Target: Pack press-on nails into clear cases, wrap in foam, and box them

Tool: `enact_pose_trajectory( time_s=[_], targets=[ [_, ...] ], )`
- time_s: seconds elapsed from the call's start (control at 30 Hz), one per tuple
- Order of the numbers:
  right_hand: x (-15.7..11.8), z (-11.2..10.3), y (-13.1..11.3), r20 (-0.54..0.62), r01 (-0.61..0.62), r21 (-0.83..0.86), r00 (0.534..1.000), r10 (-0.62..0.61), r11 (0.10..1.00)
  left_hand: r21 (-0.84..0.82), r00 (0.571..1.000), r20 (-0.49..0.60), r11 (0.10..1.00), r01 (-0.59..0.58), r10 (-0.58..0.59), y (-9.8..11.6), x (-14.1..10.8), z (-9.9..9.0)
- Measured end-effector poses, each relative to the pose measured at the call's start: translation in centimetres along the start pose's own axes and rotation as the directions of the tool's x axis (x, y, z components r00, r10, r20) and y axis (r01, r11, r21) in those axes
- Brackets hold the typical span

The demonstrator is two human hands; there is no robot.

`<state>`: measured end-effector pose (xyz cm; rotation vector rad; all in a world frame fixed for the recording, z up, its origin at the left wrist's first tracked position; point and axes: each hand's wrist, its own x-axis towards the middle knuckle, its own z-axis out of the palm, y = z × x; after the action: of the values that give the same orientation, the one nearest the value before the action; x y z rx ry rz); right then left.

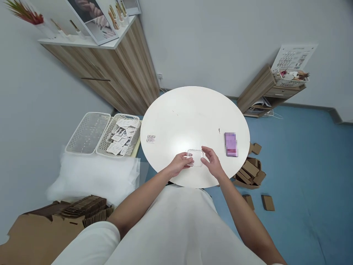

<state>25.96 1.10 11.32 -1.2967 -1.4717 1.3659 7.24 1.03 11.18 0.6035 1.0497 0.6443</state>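
Note:
Over the near part of the round white table (198,110), my left hand (180,163) grips the left side of a small clear plastic case (196,158). Its thumb and fingers close on the edge. At the case's right side is my right hand (211,162), fingers spread and curved around that edge; any contact looks slight. A small clear tray with rows of pieces (150,138) lies at the table's left. To the right rests a purple pack (231,144), partly blurred out. A tiny dark item (219,130) sits near it.
Left of the table stand a basket of printed cards (121,138), another white basket (88,134) and white foam sheets (93,176). Flat cardboard (52,228) is at lower left. Small brown boxes (250,171) lie on the floor at right. A wooden cabinet (121,70) stands behind.

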Motion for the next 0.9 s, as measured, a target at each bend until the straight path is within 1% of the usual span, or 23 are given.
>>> enact_pose_trajectory(
  time_s=[0.03, 0.1, 0.17, 0.23, 0.33, 0.4, 0.5, 0.57, 0.63, 0.7, 0.9],
  targets=[
    [-0.2, -0.1, -0.4, 0.022, 0.060, -0.114, 0.998, -0.058, 0.992, 0.019, 1.000, -0.012, 1.000, -0.025, 0.025, -0.1, 0.0, -0.2],
    [-0.5, -0.2, -1.1, 0.135, 0.151, -0.300, 0.984, -0.114, 0.942, 0.056, 0.997, -0.004, 0.996, -0.073, 0.073, -0.2, 0.0, -0.5],
    [-0.7, -0.1, -1.5, 0.207, 0.193, -0.398, 0.971, -0.118, 0.897, 0.083, 0.993, 0.025, 0.990, -0.113, 0.112, -0.3, 0.0, -0.7],
    [-0.8, 0.1, -1.5, 0.209, 0.215, -0.436, 0.969, -0.134, 0.874, 0.107, 0.988, 0.060, 0.983, -0.148, 0.142, -0.4, -0.1, -0.9],
    [-0.9, 0.4, -1.3, 0.182, 0.252, -0.442, 0.965, -0.189, 0.861, 0.179, 0.979, 0.115, 0.966, -0.187, 0.168, -0.3, -0.4, -1.4],
    [-1.0, 0.4, -1.1, 0.164, 0.264, -0.441, 0.963, -0.212, 0.858, 0.276, 0.971, 0.144, 0.934, -0.227, 0.193, -0.2, -0.6, -2.0],
    [-1.2, 0.1, -1.0, 0.158, 0.269, -0.439, 0.962, -0.221, 0.858, 0.440, 0.945, 0.188, 0.838, -0.324, 0.267, 0.1, -0.6, -2.7],
    [-1.2, -0.1, -0.9, 0.164, 0.278, -0.427, 0.960, -0.229, 0.861, 0.513, 0.925, 0.220, 0.769, -0.381, 0.311, 0.4, -0.5, -2.8],
    [-1.2, -0.2, -0.7, 0.167, 0.288, -0.411, 0.956, -0.239, 0.865, 0.547, 0.909, 0.243, 0.727, -0.416, 0.337, 0.6, -0.4, -2.7],
    [-1.2, -0.2, -0.5, 0.159, 0.292, -0.397, 0.955, -0.248, 0.870, 0.560, 0.900, 0.261, 0.705, -0.435, 0.348, 0.8, -0.3, -2.5],
    [-0.9, -0.3, -0.3, 0.159, 0.320, -0.369, 0.947, -0.280, 0.873, 0.563, 0.904, 0.259, 0.707, -0.428, 0.342, 0.7, -0.3, -2.3]
  ],
)
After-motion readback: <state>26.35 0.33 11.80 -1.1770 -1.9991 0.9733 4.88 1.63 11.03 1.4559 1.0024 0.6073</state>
